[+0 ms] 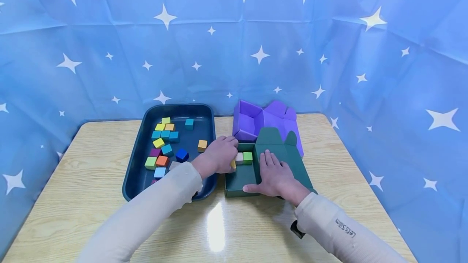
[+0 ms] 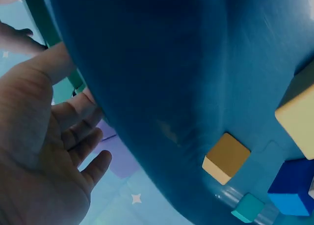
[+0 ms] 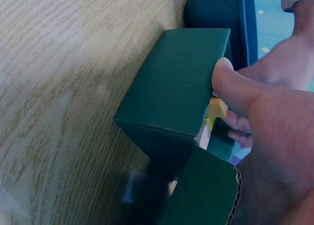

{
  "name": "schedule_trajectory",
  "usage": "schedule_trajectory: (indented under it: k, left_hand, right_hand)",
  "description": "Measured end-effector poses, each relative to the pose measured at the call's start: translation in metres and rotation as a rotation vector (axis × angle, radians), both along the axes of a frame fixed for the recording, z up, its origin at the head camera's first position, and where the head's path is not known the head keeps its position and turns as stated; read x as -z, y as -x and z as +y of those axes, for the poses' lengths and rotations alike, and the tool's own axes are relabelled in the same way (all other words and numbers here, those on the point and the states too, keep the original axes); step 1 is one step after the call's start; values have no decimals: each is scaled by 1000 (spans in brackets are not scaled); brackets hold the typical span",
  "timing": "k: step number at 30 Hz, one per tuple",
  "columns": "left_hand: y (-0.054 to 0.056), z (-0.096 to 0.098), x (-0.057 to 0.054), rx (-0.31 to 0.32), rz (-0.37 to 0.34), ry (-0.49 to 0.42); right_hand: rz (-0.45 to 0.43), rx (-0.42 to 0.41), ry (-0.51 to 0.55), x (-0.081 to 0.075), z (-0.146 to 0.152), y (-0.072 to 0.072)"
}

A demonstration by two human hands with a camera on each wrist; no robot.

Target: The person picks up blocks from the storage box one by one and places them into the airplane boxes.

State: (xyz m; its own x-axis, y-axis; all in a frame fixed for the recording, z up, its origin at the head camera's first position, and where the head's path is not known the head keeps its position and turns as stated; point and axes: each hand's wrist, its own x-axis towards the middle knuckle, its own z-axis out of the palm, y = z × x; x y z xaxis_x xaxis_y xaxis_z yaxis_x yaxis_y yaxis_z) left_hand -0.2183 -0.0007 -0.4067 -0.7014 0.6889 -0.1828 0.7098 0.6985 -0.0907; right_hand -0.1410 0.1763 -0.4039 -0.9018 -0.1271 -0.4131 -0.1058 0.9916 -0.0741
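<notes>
In the head view my left hand (image 1: 220, 155) reaches over the left wall of a green cardboard box (image 1: 241, 180) and pinches a yellow-orange cube (image 1: 233, 164). That cube also shows in the right wrist view, by the left fingers (image 3: 238, 121). Inside the box a white cube (image 1: 239, 158) and a green cube (image 1: 247, 157) sit side by side at the back. My right hand (image 1: 274, 175) lies with straight fingers over the box's right side and opened lid (image 1: 292, 161), thumb at the front. The left wrist view hides the left fingertips behind the tray wall.
Left of the box stands a dark blue tray (image 1: 137, 165) with several coloured cubes, among them an orange-yellow cube (image 1: 202, 145) and a blue cube (image 1: 182, 155). An open purple box (image 1: 246, 124) stands behind the green one. A starry blue cloth (image 1: 219, 44) surrounds the table (image 1: 95, 165).
</notes>
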Motion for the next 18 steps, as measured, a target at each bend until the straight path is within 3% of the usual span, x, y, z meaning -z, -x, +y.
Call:
schedule_trajectory:
  k: [18]
  left_hand:
    - [-3, 11, 11, 8, 124, 209]
  right_hand:
    - [-2, 3, 9, -1, 0, 0]
